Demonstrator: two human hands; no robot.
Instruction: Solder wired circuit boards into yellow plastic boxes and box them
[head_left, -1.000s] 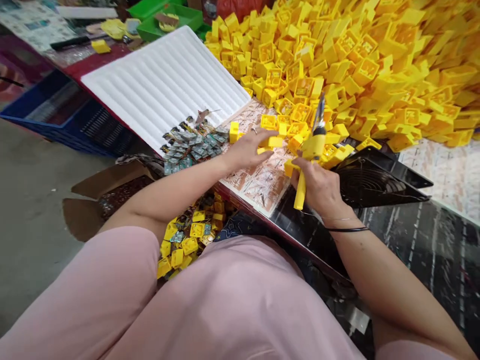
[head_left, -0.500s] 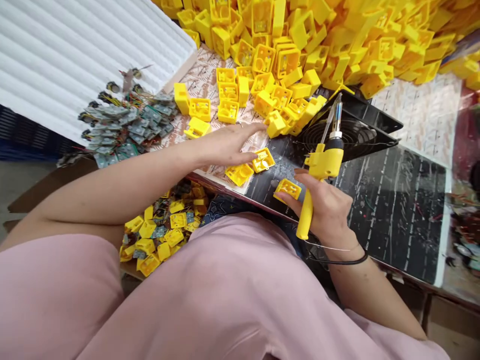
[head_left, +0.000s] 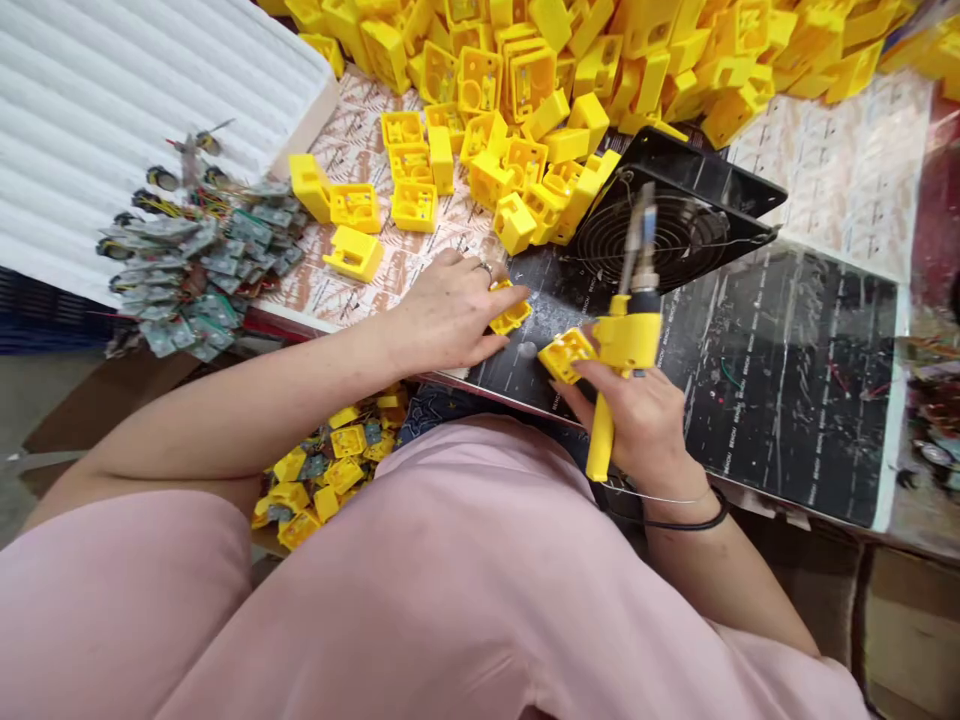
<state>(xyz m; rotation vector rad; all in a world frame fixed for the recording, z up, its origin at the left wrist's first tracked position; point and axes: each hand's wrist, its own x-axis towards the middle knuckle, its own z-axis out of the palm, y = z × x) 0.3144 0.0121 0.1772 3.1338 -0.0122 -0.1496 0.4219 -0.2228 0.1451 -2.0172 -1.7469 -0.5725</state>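
Note:
My left hand (head_left: pixel 454 310) is on the black mat, its fingers curled around a small yellow plastic housing (head_left: pixel 513 312), which it partly hides. My right hand (head_left: pixel 641 415) grips a yellow soldering gun (head_left: pixel 628 342), handle down and metal tip pointing up and away from me. At the thumb and fingertips of that same hand is a second yellow housing (head_left: pixel 566 352), open side up and tilted. A thin wire runs from the gun's handle end past my right wrist.
A black fan (head_left: pixel 675 225) stands beyond the soldering gun. Loose yellow housings (head_left: pixel 414 205) and a large heap (head_left: pixel 637 50) cover the back. Wired circuit boards (head_left: pixel 217 255) lie at left beside white foam (head_left: pixel 157 90). Below the table edge sits a box of filled housings (head_left: pixel 345 475).
My left hand has drawn back from the housing pile and closed around a housing near the table's front. The housing by my right hand is now lifted and tilted against its fingers.

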